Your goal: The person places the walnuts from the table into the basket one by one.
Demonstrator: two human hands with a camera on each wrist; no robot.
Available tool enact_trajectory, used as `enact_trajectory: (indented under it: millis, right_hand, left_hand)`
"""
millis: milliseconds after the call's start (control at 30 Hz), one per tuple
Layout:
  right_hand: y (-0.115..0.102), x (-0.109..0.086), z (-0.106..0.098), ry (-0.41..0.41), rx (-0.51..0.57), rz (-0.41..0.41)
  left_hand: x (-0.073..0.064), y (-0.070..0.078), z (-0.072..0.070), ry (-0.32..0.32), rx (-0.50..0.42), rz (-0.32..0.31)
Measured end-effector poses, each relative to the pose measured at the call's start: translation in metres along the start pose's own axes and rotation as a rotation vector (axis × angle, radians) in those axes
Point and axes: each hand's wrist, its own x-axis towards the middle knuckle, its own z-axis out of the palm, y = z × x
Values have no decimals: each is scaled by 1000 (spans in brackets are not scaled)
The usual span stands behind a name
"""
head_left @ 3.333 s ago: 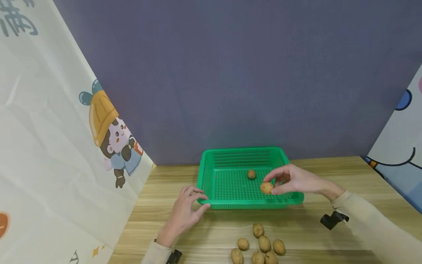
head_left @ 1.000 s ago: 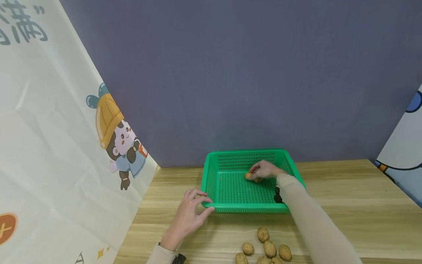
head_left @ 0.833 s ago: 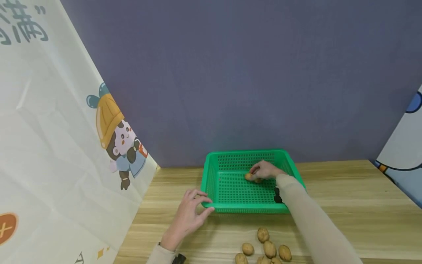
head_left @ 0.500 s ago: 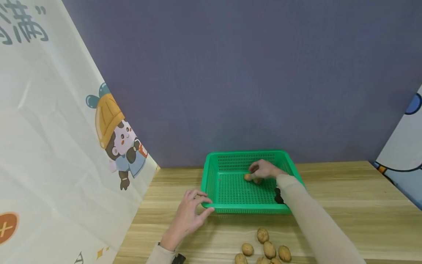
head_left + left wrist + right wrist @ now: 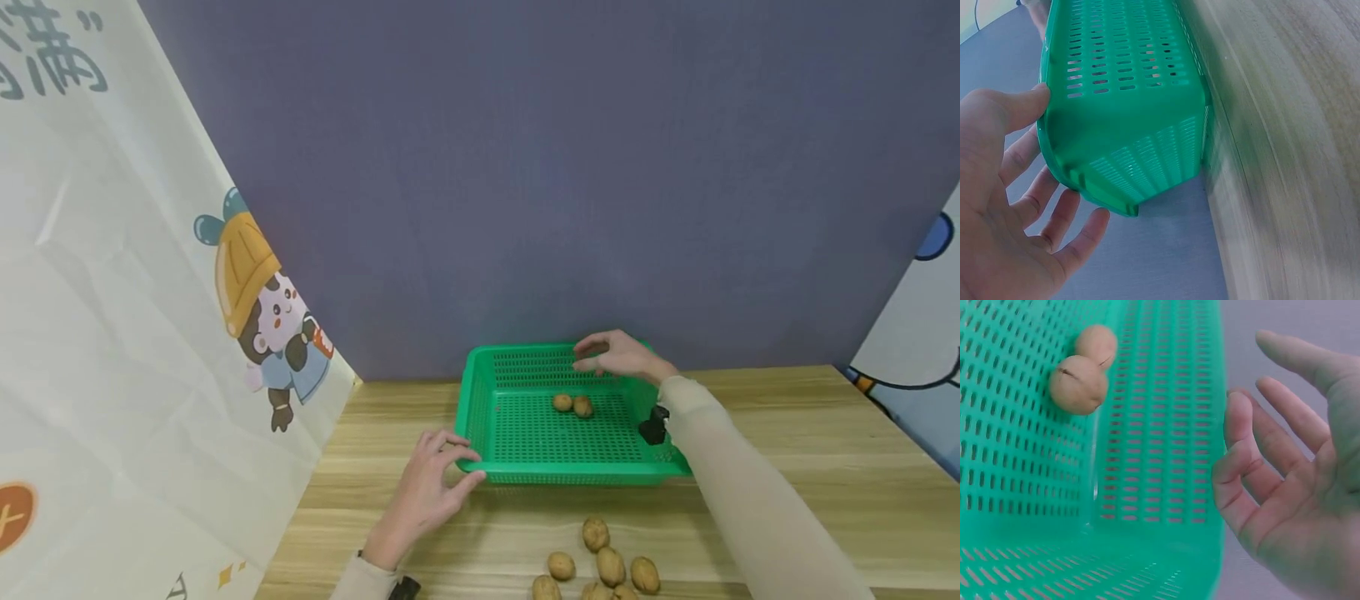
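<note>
Two walnuts (image 5: 572,405) lie side by side on the floor of a green plastic basket (image 5: 570,478); the right wrist view shows the nearer walnut (image 5: 1079,385) as round with a dark crack. My right hand (image 5: 617,353) is raised over the basket's back right part, holding nothing, its fingers loosely bent and apart from the nuts. At the near left corner, my left hand (image 5: 431,483) holds the basket's rim lightly between thumb and fingers. In the left wrist view, the thumb (image 5: 1030,107) meets the rim and the other fingers spread around the corner.
Several more walnuts (image 5: 611,567) lie on the wooden table (image 5: 780,467) in front of the basket, some cut off by the frame's lower edge. A grey-purple panel (image 5: 525,183) stands close behind the basket. A white printed sheet (image 5: 120,333) flanks the left side.
My right hand brought a walnut into the basket, set it beside the other one, let go and rose up and back. My left hand stayed at the basket's corner.
</note>
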Motion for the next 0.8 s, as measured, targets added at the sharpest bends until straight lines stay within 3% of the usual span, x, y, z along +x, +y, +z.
enact_trajectory:
  millis: [267, 533, 800]
  right_hand:
    - [-14, -33, -3, 23, 148, -25]
    - [-31, -77, 23, 80, -4, -221]
    - [-29, -120, 56, 87, 34, -280]
  left_hand:
    - [0, 0, -1, -7, 2, -16]
    - [-1, 0, -3, -13, 7, -26]
    - [-1, 1, -2, -18, -11, -18]
